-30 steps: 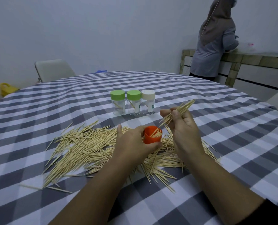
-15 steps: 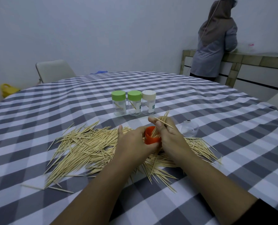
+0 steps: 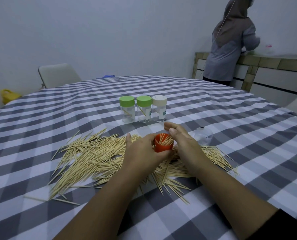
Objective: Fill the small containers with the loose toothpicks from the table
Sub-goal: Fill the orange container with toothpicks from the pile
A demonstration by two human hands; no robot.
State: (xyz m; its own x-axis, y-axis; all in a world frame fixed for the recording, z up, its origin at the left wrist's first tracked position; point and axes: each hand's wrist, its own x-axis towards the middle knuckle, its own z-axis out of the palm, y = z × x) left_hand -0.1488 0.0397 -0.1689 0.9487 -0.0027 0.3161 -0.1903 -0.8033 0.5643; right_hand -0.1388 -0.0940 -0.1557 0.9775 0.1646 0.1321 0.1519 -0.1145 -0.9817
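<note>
Toothpicks of pale wood (image 3: pixel 95 158) are spread in a loose heap on the counter (image 3: pixel 231 135), which is covered with a grey and white checked cloth. A small orange plastic container (image 3: pixel 162 147) is seen at the near middle of the heap, open at the top, with a bunch of toothpicks standing inside it, their tips above the rim. The container is held by the left hand (image 3: pixel 142 151), whose grip is closed around its left and front side. The right hand (image 3: pixel 182 141) is placed just beside the container on its right; its grip is wide, with the fingers almost straight above the rim and nothing held.

Three small clear jars (image 3: pixel 143 110), two with green lids and one with a cream lid, are set in a row behind the hands. A clear plastic piece (image 3: pixel 203 135) lies to the right. Behind the counter a white chair (image 3: pixel 57 75) is seen, and another person (image 3: pixel 229 40) stands at a tiled sideboard (image 3: pixel 274 66) by the wall.
</note>
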